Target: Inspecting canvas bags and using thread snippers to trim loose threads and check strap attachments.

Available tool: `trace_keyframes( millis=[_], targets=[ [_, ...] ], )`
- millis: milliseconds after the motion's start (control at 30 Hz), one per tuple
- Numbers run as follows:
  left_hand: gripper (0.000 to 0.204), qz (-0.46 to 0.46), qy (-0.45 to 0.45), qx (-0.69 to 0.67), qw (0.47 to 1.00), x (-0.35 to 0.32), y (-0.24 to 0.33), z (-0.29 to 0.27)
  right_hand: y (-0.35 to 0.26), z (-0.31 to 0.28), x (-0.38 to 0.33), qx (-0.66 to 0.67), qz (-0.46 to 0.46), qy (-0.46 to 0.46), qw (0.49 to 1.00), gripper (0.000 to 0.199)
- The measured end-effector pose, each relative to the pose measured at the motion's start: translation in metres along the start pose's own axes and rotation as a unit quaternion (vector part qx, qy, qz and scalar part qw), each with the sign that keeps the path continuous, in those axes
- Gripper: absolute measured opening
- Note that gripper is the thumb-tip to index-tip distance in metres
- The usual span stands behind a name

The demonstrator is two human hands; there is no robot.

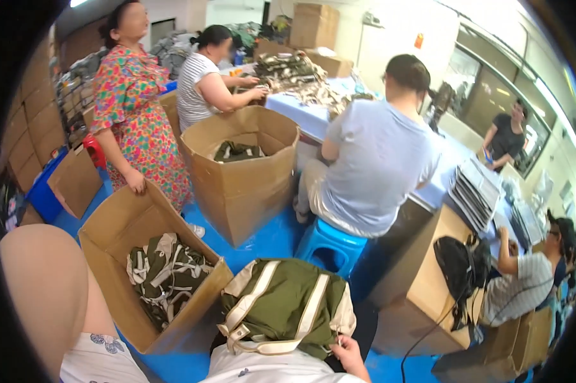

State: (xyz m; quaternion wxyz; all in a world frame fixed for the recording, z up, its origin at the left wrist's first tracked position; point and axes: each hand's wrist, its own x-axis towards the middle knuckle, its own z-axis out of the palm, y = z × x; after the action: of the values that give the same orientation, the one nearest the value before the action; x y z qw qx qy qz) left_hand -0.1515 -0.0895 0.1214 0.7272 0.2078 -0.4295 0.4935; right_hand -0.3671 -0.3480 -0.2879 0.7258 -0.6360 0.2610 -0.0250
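Bag [292, 293] of green cloth with cream trim, at lower centre of the frame, lying close against white clothing [281, 368] with two cream straps [257, 290] across its upper face. Right hand [347, 355], at the bag's lower right corner: thumb and fingers closed in a pinch on a bit of the edge too small to identify. Left hand: out of view, so impossible to tell whether open or closed. For sound handling, judging from this posture: pinch close to the edge rather than out on loose cloth; apply any pull gently and along the edge, to avoid puckering; steady the bag against the body, ideally with the other hand at the opposite corner; keep the straps flat and away from the working fingers. Likely faults: slipping of the soft bag toward the lower edge of the frame, or snagging of the cream band [269, 347] along its near side. Left of centre, just beside the bag: open carton [119, 230] with similar green-and-cream goods [166, 281] heaped inside, and a co-worker's hand [134, 180] at its upper rim.
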Motion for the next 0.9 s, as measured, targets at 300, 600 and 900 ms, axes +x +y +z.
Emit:
trace_keyframes(
  millis=[300,600,900],
  targets=[
    [0.045,0.045,-0.053,0.045,0.997,0.042,0.042,0.004,-0.011,0.018,-0.001,0.026,-0.018,-0.03,0.999,0.007],
    [0.034,-0.253,-0.336,-0.191,0.887,-0.044,0.007,-0.013,-0.043,0.022,-0.027,0.056,-0.006,-0.014,0.998,0.006],
    [0.025,-0.671,-0.227,-0.184,0.681,-0.211,-0.004,-0.029,-0.048,0.022,-0.028,0.16,-0.013,0.031,0.987,0.004]
  ],
)
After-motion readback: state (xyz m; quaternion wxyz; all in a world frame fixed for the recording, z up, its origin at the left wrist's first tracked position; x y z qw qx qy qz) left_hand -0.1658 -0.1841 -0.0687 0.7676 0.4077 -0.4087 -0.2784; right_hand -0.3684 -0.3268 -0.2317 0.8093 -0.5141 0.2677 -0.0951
